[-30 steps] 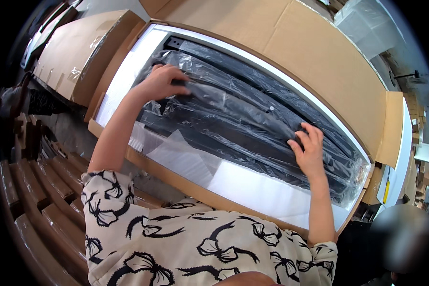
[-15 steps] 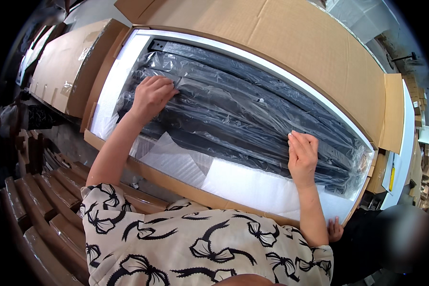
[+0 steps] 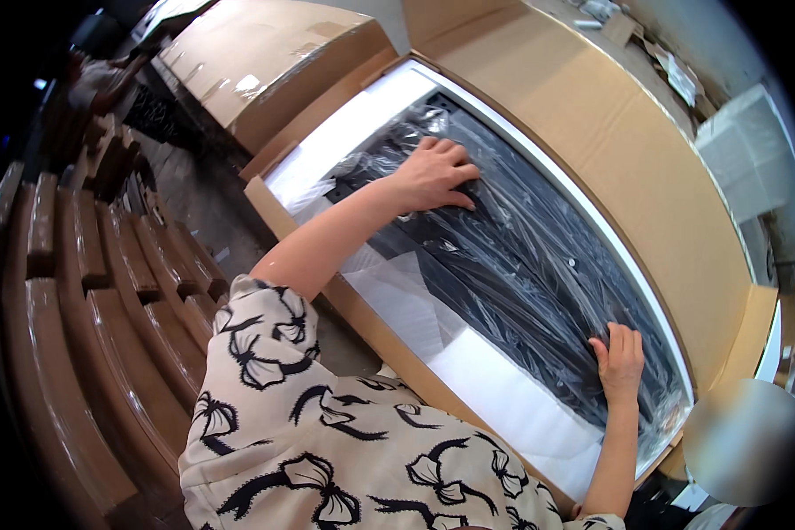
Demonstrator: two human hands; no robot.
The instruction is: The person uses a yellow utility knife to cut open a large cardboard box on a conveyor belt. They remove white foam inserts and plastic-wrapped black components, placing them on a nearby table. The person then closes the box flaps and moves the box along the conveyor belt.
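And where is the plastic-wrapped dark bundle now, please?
In the head view, the dark bundle lies right of centre inside the open cardboard box, with the left hand and right hand on it.

White foam [image 3: 503, 380]: brightest surface, partly washed out.
Clear plastic film [image 3: 539, 256]: thin, pale streaks of glare along its creases; dark tones beneath.
Closed carton [image 3: 274, 53]: top strongly lit, apparently from above; near side in shade; shine on tape.
Taped brown packages [image 3: 106, 389]: dimmer, narrow highlights along edges.
Floor [image 3: 199, 190]: dull grey, shadowed.
Left hand [image 3: 433, 175], right hand [image 3: 623, 353]: well lit, fairly sharp.
Round patch [image 3: 744, 442], lower right: heavily blurred.
Open carton flap [image 3: 592, 97]: edges bowed by fisheye distortion.
Picture rim: fades into black corners.
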